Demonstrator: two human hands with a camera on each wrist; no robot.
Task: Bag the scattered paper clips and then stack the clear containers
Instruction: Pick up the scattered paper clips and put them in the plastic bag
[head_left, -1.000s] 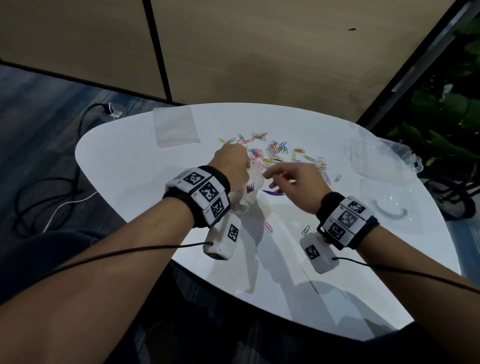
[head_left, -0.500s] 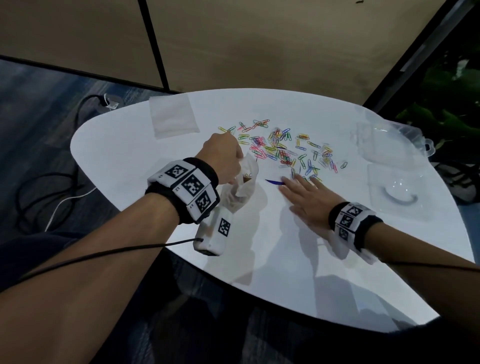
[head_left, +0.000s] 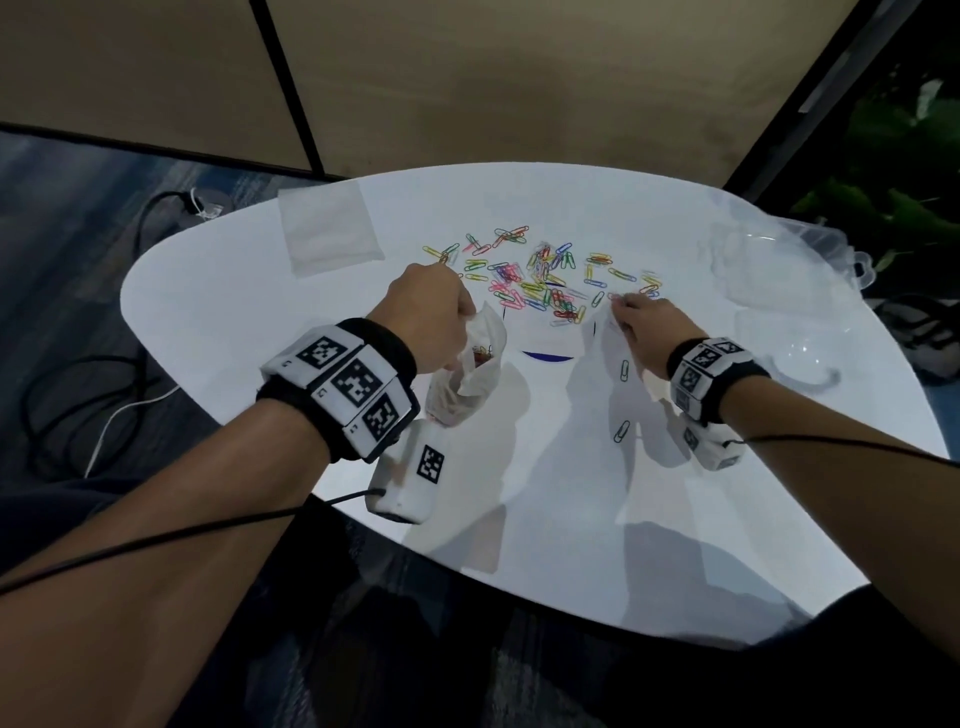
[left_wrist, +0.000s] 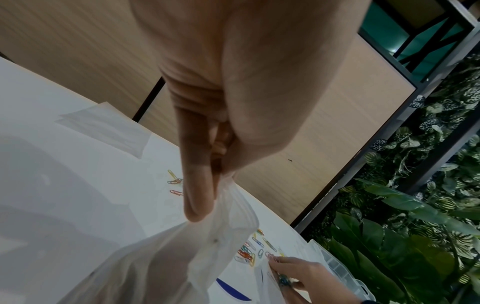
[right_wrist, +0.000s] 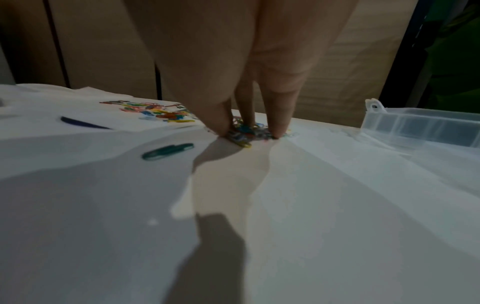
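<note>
My left hand pinches the rim of a clear plastic bag, which hangs open just above the white table with some clips inside. In the left wrist view, thumb and fingers of that hand clamp the bag at its top edge. Coloured paper clips lie scattered mid-table. My right hand rests fingertips-down at the pile's right edge, and in the right wrist view its fingertips stand around a small heap of clips. Two clear containers sit at the right.
A second flat plastic bag lies at the table's far left. Two loose clips lie beside my right wrist. A blue mark shows on the table between my hands. Cables trail on the floor at left, and plants stand at right.
My right hand left the bag's mouth, dropped flat onto the table, then slid forward to the right edge of the pile. The left hand kept its hold on the bag.
</note>
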